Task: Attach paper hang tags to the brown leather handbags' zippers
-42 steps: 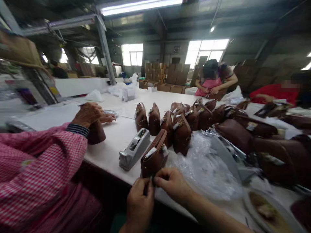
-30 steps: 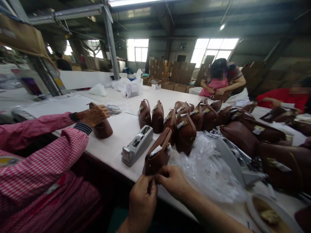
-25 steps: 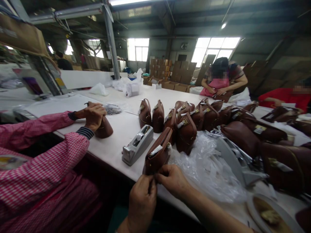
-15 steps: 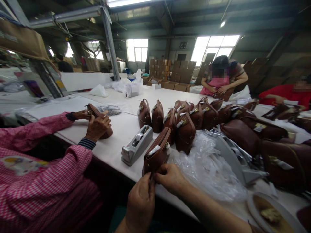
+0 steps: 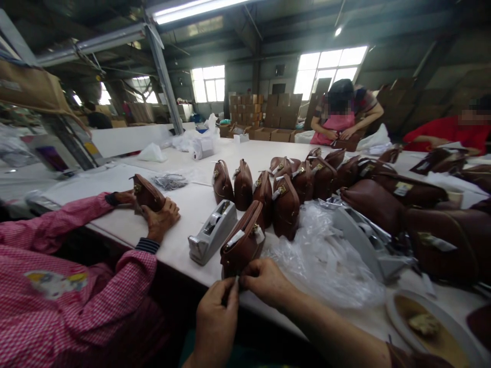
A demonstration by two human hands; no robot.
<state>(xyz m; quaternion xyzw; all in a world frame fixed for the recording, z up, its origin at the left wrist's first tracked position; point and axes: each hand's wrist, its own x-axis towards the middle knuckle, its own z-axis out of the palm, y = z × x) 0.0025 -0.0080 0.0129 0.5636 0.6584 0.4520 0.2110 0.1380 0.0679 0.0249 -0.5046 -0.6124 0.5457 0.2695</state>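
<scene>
A brown leather bag (image 5: pixel 242 244) stands upright at the table's front edge, with a white wrapped piece on its zipper top. Just below its near end, my left hand (image 5: pixel 218 314) pinches something small and pale that I cannot make out. Beside it, my right hand (image 5: pixel 266 281) has its fingers pressed together at the bag's lower end; what they hold is hidden. A grey tape dispenser (image 5: pixel 212 232) sits left of the bag. Several more brown bags (image 5: pixel 286 207) stand behind it.
Crumpled clear plastic (image 5: pixel 322 255) lies right of my hands, beside a second grey dispenser (image 5: pixel 358 240) and a round container (image 5: pixel 397 312). At the left, a person in pink checked sleeves (image 5: pixel 130 276) holds a brown bag (image 5: pixel 148 193). Two people work across the white table (image 5: pixel 172 204).
My left hand has drawn slightly down and away from the bag, showing a small pale piece at its fingertips. The neighbour's right-hand-side hand has opened around their bag. The view has shifted slightly.
</scene>
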